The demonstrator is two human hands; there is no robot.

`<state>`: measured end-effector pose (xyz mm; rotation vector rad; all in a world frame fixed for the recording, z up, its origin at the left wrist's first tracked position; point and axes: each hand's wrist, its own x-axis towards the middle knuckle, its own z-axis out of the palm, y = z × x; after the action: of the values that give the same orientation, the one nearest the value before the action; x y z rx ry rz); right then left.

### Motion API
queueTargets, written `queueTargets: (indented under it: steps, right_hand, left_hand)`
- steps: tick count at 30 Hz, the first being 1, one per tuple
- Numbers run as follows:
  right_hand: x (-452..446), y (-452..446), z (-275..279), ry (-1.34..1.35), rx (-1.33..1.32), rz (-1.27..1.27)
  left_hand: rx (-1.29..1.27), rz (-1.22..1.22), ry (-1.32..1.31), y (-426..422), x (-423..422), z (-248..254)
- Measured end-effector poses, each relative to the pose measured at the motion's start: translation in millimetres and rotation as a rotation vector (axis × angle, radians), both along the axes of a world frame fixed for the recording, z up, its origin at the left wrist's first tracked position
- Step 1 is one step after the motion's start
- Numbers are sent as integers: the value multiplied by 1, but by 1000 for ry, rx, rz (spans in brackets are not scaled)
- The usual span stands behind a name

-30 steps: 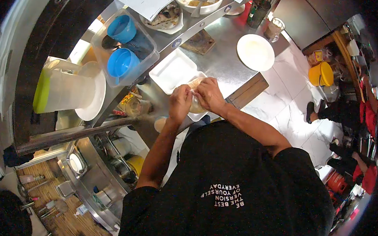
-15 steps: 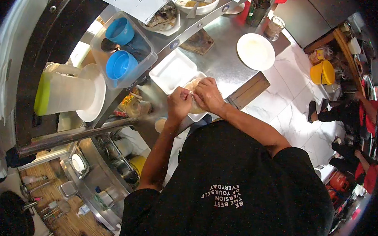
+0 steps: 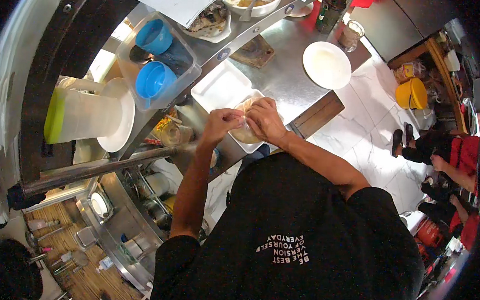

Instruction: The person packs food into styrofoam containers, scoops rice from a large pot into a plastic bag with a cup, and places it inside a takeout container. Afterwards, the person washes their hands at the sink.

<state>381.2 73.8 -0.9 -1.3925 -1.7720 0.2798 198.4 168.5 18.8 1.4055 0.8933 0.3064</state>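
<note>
Over an open white foam takeaway box (image 3: 220, 88), both hands grip a clear plastic bag (image 3: 246, 135) with pale, yellowish contents. My left hand (image 3: 221, 124) pinches the gathered top of the bag from the left. From the other side, my right hand (image 3: 266, 121) has its fingers closed on the same gathered part. The bag's lower part hangs or rests in the near half of the box; my hands hide where it touches.
A white plate (image 3: 327, 65) lies on the steel counter (image 3: 290, 43) near a glass mug (image 3: 351, 36). Left stand a clear tub (image 3: 191, 73) with blue cups (image 3: 155, 80) and a glass jar (image 3: 175, 134). A shelf edge (image 3: 258, 27) crosses above. Two people are at the right.
My left hand has turned and shifted slightly left and up, its fingers now stretching toward the bag's top. My right hand stays nearly in place. At the right, a person has moved into fuller view.
</note>
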Motion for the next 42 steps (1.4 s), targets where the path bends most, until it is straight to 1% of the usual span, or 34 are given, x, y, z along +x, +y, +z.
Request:
queueTargets:
  steps: [3, 6, 9, 15, 18, 21, 24, 27, 30, 33, 36, 42]
  right_hand:
    - [-1, -1, -7, 17, -19, -12]
    - [-1, -1, -9, 35, -13, -30]
    - [-1, 0, -13, 66, -14, -15]
    - [-1, 2, -8, 43, 21, -30]
    - [-2, 0, -3, 25, 26, -101]
    - [-2, -8, 12, 72, -63, -129]
    - [-7, -12, 16, 57, -69, -133]
    - [-11, -9, 10, 103, -39, -147]
    - [-12, -6, -3, 100, -71, -172]
    - [-14, -3, -1, 47, -163, -188]
    - [-14, 1, -3, 60, -137, -178]
    - [-15, 6, -6, 97, -5, -153]
  left_hand:
    - [61, -22, 83, 0, 5, 2]
    - [220, -98, 134, 0, 6, 8]
    - [306, -132, 177, 4, 4, -1]
    - [346, -87, 194, 4, 5, -9]
    - [338, -5, 271, -2, 12, -4]
    - [373, 50, 264, -4, 11, -17]
    - [152, 124, 234, -12, 19, 1]
    - [120, 112, 170, -12, 15, -5]
    - [49, 108, 126, -10, 12, -5]
    - [74, 104, 158, -12, 12, -5]
    - [112, 105, 191, -15, 14, 4]
    - [32, 101, 114, -15, 10, 4]
